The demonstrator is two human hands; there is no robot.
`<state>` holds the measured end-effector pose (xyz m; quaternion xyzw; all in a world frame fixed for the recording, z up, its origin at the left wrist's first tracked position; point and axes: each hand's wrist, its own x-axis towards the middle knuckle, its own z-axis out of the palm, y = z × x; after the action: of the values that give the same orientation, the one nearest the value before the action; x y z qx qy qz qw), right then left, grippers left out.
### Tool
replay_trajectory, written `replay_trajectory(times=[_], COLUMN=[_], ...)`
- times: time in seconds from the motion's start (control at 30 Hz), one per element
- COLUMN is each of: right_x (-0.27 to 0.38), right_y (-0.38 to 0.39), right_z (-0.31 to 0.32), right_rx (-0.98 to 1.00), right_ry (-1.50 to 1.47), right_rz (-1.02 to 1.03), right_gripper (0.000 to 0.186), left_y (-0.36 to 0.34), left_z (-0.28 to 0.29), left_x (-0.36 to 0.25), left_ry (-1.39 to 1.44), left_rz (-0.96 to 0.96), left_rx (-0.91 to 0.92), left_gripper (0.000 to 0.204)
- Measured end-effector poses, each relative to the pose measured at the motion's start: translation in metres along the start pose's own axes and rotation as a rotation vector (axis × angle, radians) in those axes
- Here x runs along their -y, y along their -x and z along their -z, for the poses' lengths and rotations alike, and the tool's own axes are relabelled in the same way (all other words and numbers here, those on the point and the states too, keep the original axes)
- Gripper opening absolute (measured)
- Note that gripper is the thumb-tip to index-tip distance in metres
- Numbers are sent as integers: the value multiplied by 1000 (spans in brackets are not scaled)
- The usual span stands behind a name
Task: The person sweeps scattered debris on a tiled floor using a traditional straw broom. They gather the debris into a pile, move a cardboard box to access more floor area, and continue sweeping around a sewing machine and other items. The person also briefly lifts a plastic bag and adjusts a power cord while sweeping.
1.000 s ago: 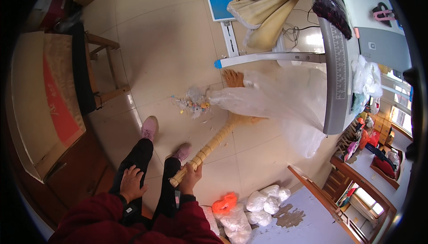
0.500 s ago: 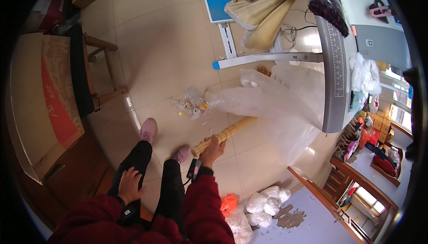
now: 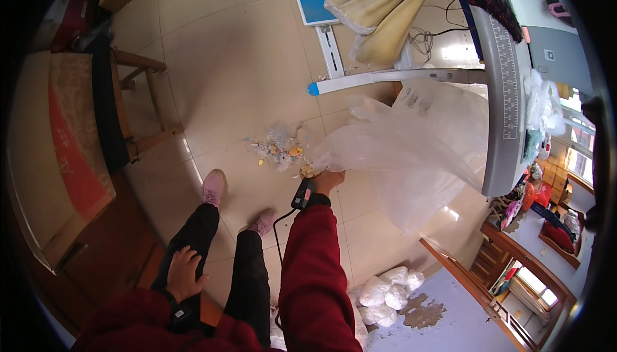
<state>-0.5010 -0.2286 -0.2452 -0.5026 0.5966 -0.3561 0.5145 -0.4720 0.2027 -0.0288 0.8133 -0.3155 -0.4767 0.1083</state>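
Observation:
My right hand (image 3: 329, 182) is closed around a straw-coloured, ribbed broom handle (image 3: 307, 171). Only its blunt end shows beside my fingers; the far part is hidden by my hand and a large translucent plastic bag (image 3: 385, 136). The bag drapes across the floor just beyond my hand. A small heap of litter (image 3: 279, 149), with scraps, orange bits and crumpled clear film, lies left of the hand on the tiles. My left hand (image 3: 184, 273) rests on my left thigh with its fingers apart, holding nothing.
A grey table edge with a ruler scale (image 3: 508, 82) stands at right, above a white metal leg (image 3: 385, 79). A cardboard box (image 3: 71, 153) and wooden stool (image 3: 144, 88) are left. White bundled bags (image 3: 385, 291) lie lower right. A cable (image 3: 424, 40) trails near cream cloth (image 3: 379, 21).
My right hand has moved forward and right, nearer the litter and bag, taking the broom handle along. Most of the handle is now hidden. My left hand stays on the thigh.

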Motion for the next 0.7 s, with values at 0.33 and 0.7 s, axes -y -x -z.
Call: replay_trajectory(times=[0.33,0.7], right_x=[75,187], right_y=[183,275], right_z=[89,197], right_rx=[-99,21], right_ry=[-217,-107], right_rz=[-534,-702], right_gripper=[18,19], left_y=[-3,-3], left_z=[0,4], left_x=[-3,-6], left_ry=[-4,-40], left_rz=[23,-77], left_rx=[-7,-69], left_gripper=[57,52])
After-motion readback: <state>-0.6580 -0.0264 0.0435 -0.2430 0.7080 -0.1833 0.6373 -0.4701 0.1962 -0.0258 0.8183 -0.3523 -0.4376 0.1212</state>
